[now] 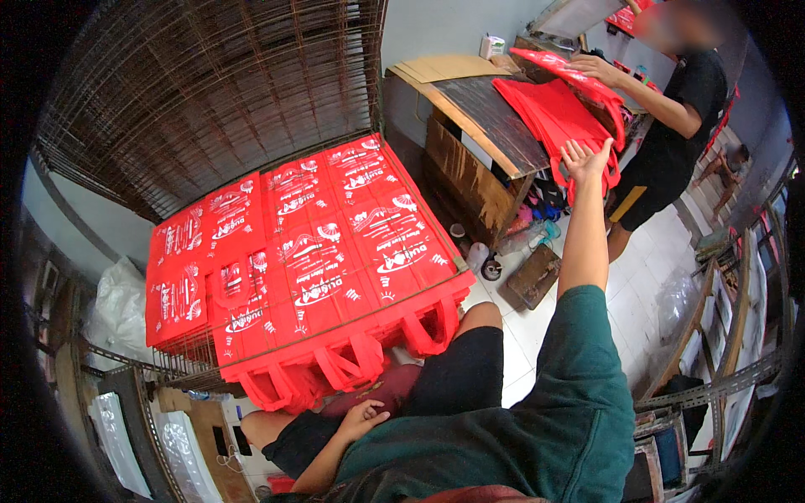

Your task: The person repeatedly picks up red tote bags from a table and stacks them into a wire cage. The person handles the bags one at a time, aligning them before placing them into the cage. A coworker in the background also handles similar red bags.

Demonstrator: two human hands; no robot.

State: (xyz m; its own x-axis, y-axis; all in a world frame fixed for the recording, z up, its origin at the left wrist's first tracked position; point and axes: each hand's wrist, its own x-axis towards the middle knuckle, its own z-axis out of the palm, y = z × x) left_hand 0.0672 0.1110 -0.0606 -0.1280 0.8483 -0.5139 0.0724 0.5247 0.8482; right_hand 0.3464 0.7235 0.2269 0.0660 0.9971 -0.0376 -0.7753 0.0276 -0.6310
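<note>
My right hand [587, 161] is stretched out ahead to the right, palm up and fingers spread, with nothing in it. It is nearest to a pile of red bags [553, 113] on a dark-topped table. Over that pile, a co-worker's hand [594, 69] holds another red bag [566, 71]. In my lap, my left hand [362, 419] rests palm up with its fingers loosely bent and no object visible in it. In front of me, red tote bags [310, 243] with white print lie in rows on a wire rack, their handles [350, 362] hanging over the near edge.
Raised wire racks [226, 92] stand tilted behind the bags. The wooden table [495, 126] is at the far right, beside the co-worker [692, 109]. A brown box [532, 277] sits on the tiled floor. Metal shelving with frames [721, 335] lines the right; clear plastic [122, 302] lies left.
</note>
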